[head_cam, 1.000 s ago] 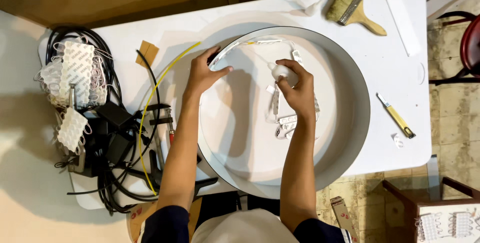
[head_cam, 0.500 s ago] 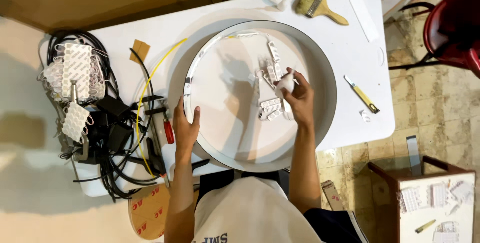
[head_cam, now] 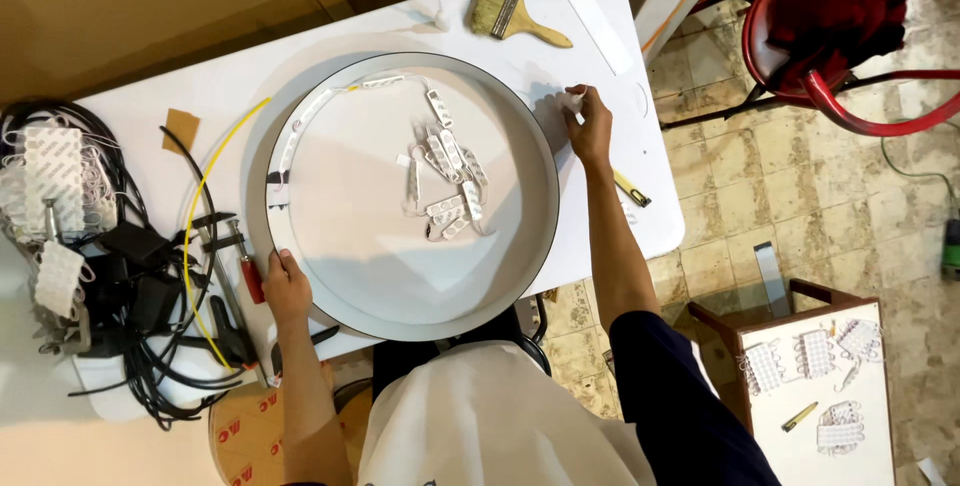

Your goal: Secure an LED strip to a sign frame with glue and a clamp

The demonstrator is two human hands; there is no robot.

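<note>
My left hand (head_cam: 287,289) grips round tray (head_cam: 300,126) rim; right hand (head_cam: 590,131) pinches small white scrap (head_cam: 570,102) over table (head_cam: 150,96). Next: drop scrap clear of tray.

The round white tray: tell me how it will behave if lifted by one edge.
The round white tray looks thin-walled and wide, so probably light but awkward; it may flex. The left hand grips its rim. The loose white modules inside would likely slide toward the low side.
</note>
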